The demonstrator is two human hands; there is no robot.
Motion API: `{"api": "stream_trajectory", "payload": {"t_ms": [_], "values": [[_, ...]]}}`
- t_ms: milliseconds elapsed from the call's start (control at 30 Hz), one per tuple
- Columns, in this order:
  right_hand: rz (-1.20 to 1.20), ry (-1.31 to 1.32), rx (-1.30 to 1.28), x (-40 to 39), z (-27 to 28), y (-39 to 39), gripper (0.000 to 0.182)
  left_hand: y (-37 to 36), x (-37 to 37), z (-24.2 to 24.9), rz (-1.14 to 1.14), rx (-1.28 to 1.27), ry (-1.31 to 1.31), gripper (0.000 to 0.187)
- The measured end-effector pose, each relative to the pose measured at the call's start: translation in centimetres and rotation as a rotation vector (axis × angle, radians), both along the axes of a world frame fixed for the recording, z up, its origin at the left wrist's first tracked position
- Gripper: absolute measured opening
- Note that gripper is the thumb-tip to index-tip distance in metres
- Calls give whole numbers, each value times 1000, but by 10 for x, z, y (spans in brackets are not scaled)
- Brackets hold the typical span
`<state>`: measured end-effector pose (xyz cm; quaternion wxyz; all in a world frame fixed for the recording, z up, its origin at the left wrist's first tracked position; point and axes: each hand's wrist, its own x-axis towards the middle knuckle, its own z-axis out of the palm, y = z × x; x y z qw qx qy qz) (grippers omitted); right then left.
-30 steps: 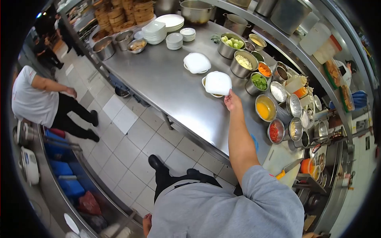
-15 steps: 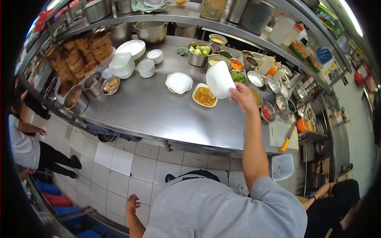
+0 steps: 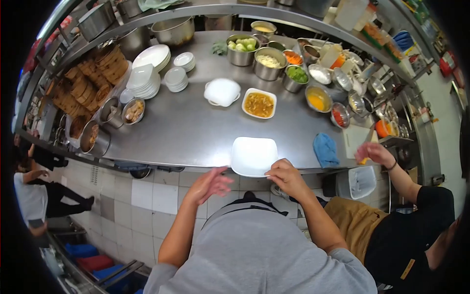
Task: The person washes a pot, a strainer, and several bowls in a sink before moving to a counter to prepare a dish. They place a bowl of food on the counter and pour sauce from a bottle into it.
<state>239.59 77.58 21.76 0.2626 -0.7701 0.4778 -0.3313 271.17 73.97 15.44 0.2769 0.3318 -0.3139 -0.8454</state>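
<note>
An empty white square dish (image 3: 254, 156) is at the front edge of the steel counter (image 3: 186, 139). My right hand (image 3: 288, 179) pinches its lower right corner between thumb and fingers. Just left of the dish, my left hand (image 3: 210, 186) has its fingers apart and holds nothing. Behind the dish stands a white square bowl of orange-brown food in sauce (image 3: 259, 104). To that bowl's left sits a white dish with rounded handles (image 3: 222, 92).
Stacked white plates (image 3: 145, 83) and bamboo steamers (image 3: 88, 88) stand at left. Metal bowls of ingredients (image 3: 319, 99) line the right. A co-worker's hand (image 3: 375, 153) is by the cutting board, near a blue cloth (image 3: 326, 150). A shelf (image 3: 205, 12) runs above.
My right hand has brought the white dish from beside the food bowl down to the counter's front edge. My left hand has risen beside it. A co-worker has moved in at right; a blue cloth now shows.
</note>
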Motion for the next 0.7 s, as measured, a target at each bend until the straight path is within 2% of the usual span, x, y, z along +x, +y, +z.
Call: {"api": "stream_trajectory", "payload": {"t_ms": [67,133,167,233,300,333,400,433,533,600,667,700], "values": [[53,-12,33,16,-12,-5,15,-20,-25,6,-31,96,-100,54],[93,51,13,28,-27,-12,17,-29,-32,-1,35,9,-209,51],[124,40,-28,33,-32,-18,19,-33,-26,-3,56,-68,-318,49],[180,1,-70,53,-30,-25,21,-36,-6,-3,164,-53,-360,48],[40,-70,-111,68,-11,-27,24,-40,24,-10,287,-64,-352,47],[55,-67,-122,71,-14,-31,24,-45,46,-15,304,-73,-348,47],[-123,-176,124,76,-27,-39,24,-57,94,-10,541,-21,-312,41],[-139,-271,207,78,-43,-46,21,-69,122,-15,623,-47,-335,38],[-260,-187,299,93,-80,-62,19,-131,190,-15,862,-158,-451,30],[-326,-222,313,120,-100,-66,18,-188,234,-9,915,-279,-441,26],[-346,-387,474,151,-116,-71,17,-244,256,12,991,-397,-447,27],[-309,-326,471,165,-124,-74,18,-270,265,16,983,-403,-431,30]]}}
